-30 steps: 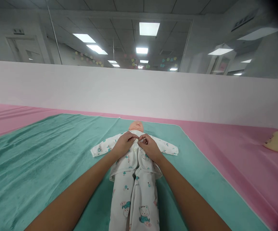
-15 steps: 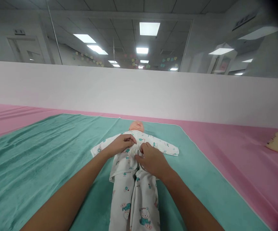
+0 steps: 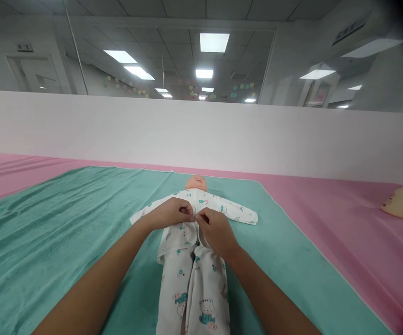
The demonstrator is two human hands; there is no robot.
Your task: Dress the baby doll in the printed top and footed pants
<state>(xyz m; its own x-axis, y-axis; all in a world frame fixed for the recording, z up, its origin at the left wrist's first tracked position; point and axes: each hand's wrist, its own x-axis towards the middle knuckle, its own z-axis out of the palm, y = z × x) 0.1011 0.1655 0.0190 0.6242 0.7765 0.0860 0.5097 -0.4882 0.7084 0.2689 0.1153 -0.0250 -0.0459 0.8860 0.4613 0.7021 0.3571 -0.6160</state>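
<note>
A baby doll (image 3: pixel 196 182) lies on its back with its head away from me. It wears a white long-sleeved top (image 3: pixel 238 210) with small coloured prints and matching trousers (image 3: pixel 176 284). Both sleeves stretch out to the sides. My left hand (image 3: pixel 174 213) pinches the front edge of the top at the chest, fingers closed. Right beside it, my right hand (image 3: pixel 217 230) is closed in a pinch on the other front edge, the fingertips of both hands nearly touching. Whatever small fastening lies between the fingertips is hidden. Below the hands the top's front parts over the trousers.
A green blanket (image 3: pixel 82 223) lies under the doll, on a pink cover (image 3: pixel 344 214). At the far right edge sits a yellowish object (image 3: pixel 401 203), partly cut off. A white low wall (image 3: pixel 201 135) runs behind, with a mirror or glass panel (image 3: pixel 173 51) above it.
My left hand has moved slightly down and my right hand slightly up, bringing their fingertips together at the top's front. The view has shifted slightly.
</note>
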